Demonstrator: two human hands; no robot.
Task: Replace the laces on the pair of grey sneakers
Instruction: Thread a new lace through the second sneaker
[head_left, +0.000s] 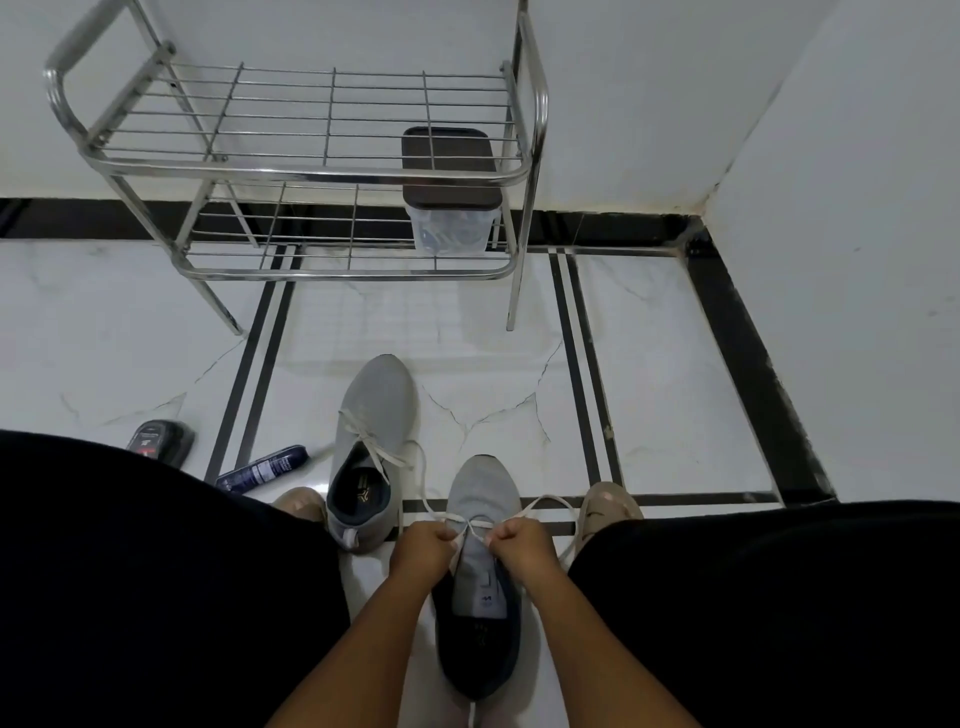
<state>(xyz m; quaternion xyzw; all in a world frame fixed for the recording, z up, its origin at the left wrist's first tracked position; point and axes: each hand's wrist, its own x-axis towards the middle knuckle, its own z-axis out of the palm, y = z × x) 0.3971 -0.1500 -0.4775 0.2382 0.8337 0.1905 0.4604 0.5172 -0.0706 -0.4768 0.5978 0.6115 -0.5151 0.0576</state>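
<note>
White marble floor (649, 322) lay below a steel shoe rack (311, 166). Between the person's knees, the near grey sneaker (480, 571) pointed away. The left hand (423, 540) and right hand (519, 538) each pinched the crossed cream lace (540, 501), seemingly pulling it snug; the other sneaker (374, 415) waited alongside.

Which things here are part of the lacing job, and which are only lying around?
In the job:
near sneaker
its white lace, gripped by left hand and right hand
far sneaker

Lying about:
steel rack
lidded box
blue tube
black bottle
</note>
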